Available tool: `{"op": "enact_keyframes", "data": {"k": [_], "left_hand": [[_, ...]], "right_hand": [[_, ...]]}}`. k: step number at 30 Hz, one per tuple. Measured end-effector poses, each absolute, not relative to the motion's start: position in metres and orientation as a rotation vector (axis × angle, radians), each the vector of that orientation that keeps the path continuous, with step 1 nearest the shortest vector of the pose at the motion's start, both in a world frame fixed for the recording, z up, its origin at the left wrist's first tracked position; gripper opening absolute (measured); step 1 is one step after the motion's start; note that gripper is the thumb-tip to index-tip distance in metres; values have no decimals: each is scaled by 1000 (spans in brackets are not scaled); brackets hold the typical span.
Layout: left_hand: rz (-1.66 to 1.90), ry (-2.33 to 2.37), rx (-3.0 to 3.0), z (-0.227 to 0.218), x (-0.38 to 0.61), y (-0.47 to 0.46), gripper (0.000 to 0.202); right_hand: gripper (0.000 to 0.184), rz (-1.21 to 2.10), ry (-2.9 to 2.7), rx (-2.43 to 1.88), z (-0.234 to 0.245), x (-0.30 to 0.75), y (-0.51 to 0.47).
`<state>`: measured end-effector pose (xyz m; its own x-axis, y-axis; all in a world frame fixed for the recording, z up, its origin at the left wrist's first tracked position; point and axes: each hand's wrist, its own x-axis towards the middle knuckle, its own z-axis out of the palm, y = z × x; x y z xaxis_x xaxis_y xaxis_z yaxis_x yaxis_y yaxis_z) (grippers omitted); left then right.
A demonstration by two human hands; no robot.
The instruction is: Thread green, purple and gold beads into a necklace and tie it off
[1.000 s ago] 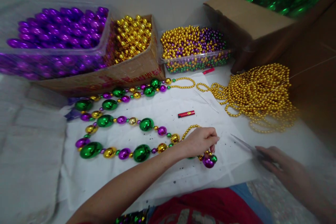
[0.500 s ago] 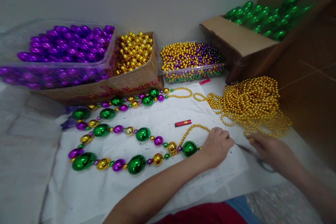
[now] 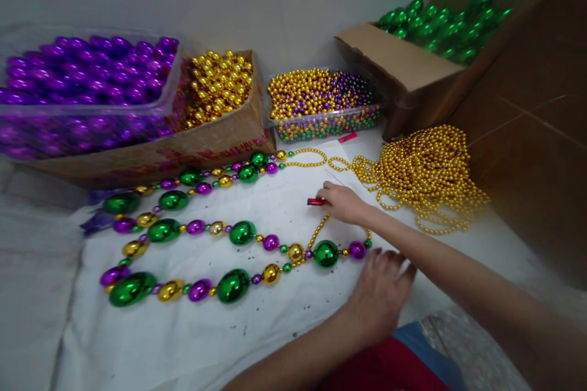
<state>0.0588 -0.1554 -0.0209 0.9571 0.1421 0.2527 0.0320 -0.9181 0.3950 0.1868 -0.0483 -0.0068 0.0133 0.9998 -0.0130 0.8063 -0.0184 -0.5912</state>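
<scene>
My right hand is closed on a red lighter, its dark end pointing left. Close to my body, my left hand has its fingers apart and holds nothing I can see. Just beyond its fingertips is a purple bead at the end of a large bead necklace of green, gold and purple beads. A short strand of small gold beads curves up from the necklace and passes behind my right hand. The necklace lies looped on a white cloth.
Along the wall stand a clear bin of purple beads, a carton of gold beads, a clear tray of small mixed beads and a box of green beads. Gold bead strands are heaped at right. Another red piece lies by the tray.
My right hand has moved left from the gold strands and taken hold of the lighter; the scissors it held are out of sight. My left hand has drawn back from the necklace's end, fingers spreading.
</scene>
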Motion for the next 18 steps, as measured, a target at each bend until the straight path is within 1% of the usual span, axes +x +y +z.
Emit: {"op": "enact_keyframes", "data": {"k": [3,5,7,9,11,14,18], "left_hand": [[339,594,2704,-15,46,-128,42],[239,745,2714,-13,49,-114,40],[159,764,2751,-11,57,-105,36],[91,733,2789,-9,62,-100,33],[31,698,2814,-6,63,-97,34],[-41,663,2829,-1,62,-93,39],[-84,655,2832,-1,72,-95,43]], "right_hand": [[16,645,-1576,-1850,15,217,-88],[17,701,-1402,-1769,25,227,-122],[24,930,-954,-1475,27,226,-158],[28,1043,-720,-1380,21,217,-191],[28,1094,-607,-1355,11,205,-217],[26,1084,-504,-1386,-8,190,-244],[31,1092,-452,-1445,-26,180,-255]]}}
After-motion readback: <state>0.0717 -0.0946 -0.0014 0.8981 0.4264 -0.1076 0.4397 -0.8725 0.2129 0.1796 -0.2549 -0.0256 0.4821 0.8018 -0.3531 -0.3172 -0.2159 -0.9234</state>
